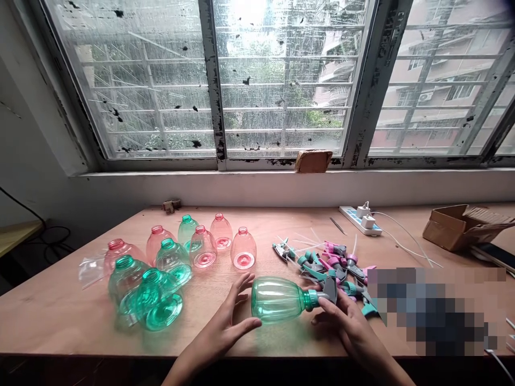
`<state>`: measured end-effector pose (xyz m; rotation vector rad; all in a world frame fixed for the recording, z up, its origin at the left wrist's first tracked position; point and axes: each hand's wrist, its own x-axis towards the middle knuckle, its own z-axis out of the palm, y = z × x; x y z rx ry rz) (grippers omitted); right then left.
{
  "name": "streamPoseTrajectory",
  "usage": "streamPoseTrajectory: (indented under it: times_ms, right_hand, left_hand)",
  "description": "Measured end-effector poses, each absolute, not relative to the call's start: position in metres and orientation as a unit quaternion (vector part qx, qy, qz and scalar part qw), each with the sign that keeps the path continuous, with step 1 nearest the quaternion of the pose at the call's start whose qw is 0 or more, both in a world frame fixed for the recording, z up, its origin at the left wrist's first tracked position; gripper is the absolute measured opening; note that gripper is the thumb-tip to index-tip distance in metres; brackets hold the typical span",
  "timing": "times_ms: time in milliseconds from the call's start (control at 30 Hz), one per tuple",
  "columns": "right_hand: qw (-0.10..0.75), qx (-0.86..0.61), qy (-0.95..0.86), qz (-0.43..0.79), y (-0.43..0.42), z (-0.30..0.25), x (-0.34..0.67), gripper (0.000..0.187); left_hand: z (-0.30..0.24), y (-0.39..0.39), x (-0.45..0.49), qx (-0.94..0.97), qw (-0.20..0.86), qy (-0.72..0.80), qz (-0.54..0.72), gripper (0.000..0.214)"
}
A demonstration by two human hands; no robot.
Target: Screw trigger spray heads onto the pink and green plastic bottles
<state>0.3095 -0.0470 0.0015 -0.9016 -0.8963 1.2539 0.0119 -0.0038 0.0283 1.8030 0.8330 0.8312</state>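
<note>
Left hand, fingers spread, cups the base of a green spray bottle lying on the desk beside the trigger heads; right hand pinches its fitted nozzle; light, thin-walled, probably slippery, best gripped at the neck

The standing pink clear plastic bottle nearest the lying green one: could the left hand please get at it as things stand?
Probably yes. The left hand rests at the base of the lying green clear plastic bottle, and the pink clear plastic bottle stands just beyond its fingertips, with only bare wooden tabletop between.
</note>
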Motion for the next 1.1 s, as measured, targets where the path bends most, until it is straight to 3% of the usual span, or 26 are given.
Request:
streamPoseTrajectory:
  times_ms: [333, 467, 567, 633, 833, 1000, 1100]
  right_hand:
    - [0.624, -0.404, -0.392, 0.542, -0.049, 0.003, 0.308, 0.035]
    - [0.635, -0.406, -0.384, 0.533, -0.051, 0.004, 0.306, 0.038]
    - [0.631, -0.403, -0.388, 0.537, -0.050, 0.004, 0.307, 0.037]
    - [0.618, -0.401, -0.398, 0.547, -0.049, 0.004, 0.309, 0.036]
    - [0.615, -0.397, -0.403, 0.549, -0.047, 0.001, 0.312, 0.033]
    - [0.604, -0.394, -0.408, 0.560, -0.048, 0.001, 0.312, 0.032]
    - [0.604, -0.388, -0.412, 0.562, -0.047, 0.000, 0.312, 0.031]
  left_hand:
    - [0.033, -0.009, 0.014, 0.756, 0.448, 0.369, 0.304, 0.093]
    - [0.033, -0.008, 0.013, 0.722, 0.513, 0.335, 0.323, 0.062]
    - [0.030, -0.006, 0.013, 0.712, 0.526, 0.310, 0.346, 0.051]
    - [0.028, -0.006, 0.013, 0.727, 0.505, 0.302, 0.354, 0.056]
    - [0.023, -0.005, 0.012, 0.769, 0.423, 0.325, 0.352, 0.101]
    - [0.032, -0.011, 0.011, 0.771, 0.449, 0.355, 0.277, 0.107]
    - [0.035, -0.011, 0.010, 0.755, 0.478, 0.358, 0.271, 0.087]
